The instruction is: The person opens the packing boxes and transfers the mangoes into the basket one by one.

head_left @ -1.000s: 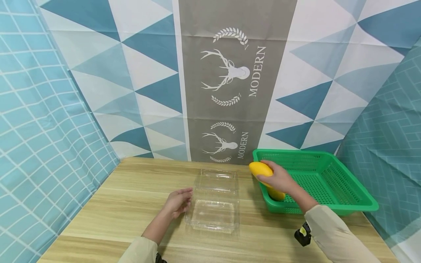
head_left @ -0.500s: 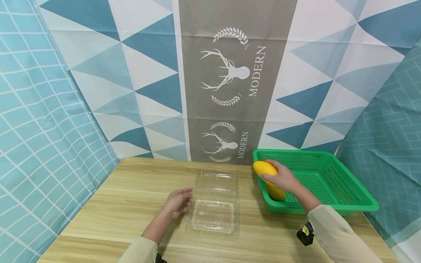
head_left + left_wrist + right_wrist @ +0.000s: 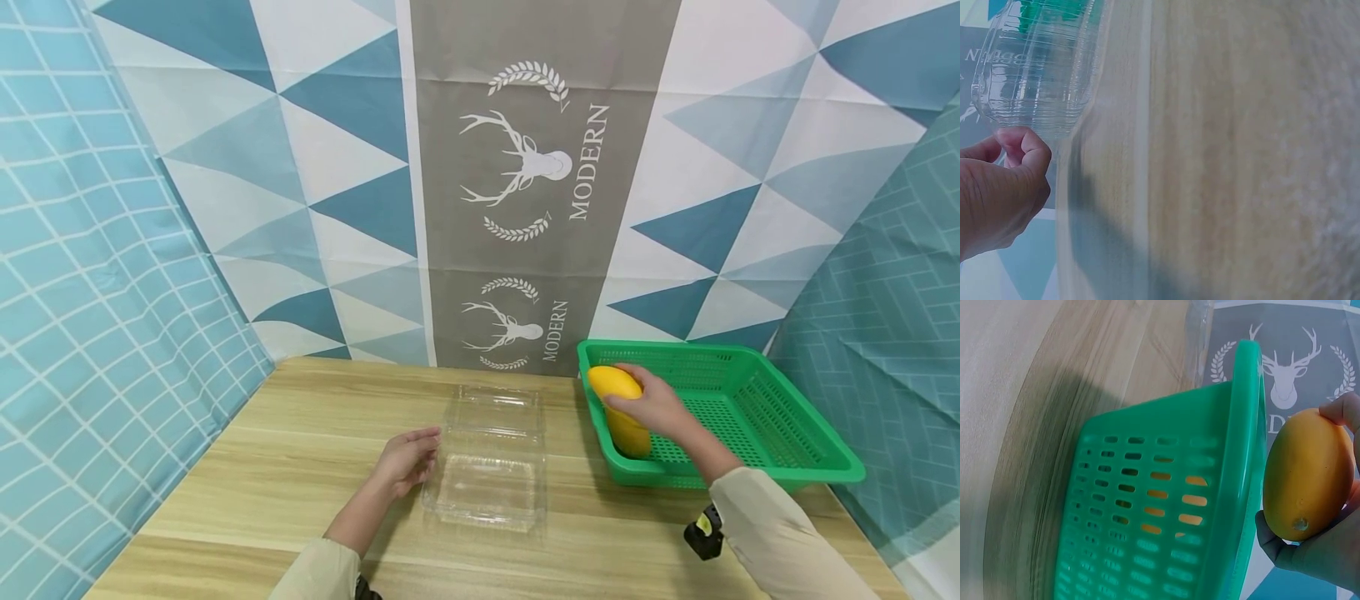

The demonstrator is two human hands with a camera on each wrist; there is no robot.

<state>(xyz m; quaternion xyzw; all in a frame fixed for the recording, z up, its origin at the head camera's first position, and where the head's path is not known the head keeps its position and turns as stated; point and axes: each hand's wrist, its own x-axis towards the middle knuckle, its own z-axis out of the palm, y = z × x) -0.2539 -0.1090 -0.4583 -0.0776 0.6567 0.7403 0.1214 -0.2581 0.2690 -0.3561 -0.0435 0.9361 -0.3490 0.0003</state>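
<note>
My right hand (image 3: 652, 407) grips a yellow mango (image 3: 609, 383) above the left end of the green plastic basket (image 3: 813, 425). In the right wrist view, fingers wrap round the mango (image 3: 1304, 478) beside the basket's rim (image 3: 1244, 450). Below it, a second mango (image 3: 630, 439) lies inside the basket, partly covered by the held one. On the table, a clear plastic clamshell box (image 3: 487, 492) lies opened out, one half behind the other. My left hand (image 3: 407, 461) is at its left edge; up close, thumb and forefinger pinch the rim of the box (image 3: 1038, 81).
The wooden table (image 3: 285, 467) carries everything. A patterned cloth wall (image 3: 360, 208) stands directly behind the box and basket. Blue tiled sheets (image 3: 112, 275) close off the left side and teal ones (image 3: 892, 333) the right.
My right hand has carried the mango a little to the right, from the basket's left rim to over its inside. My left hand and the clear box have stayed in place.
</note>
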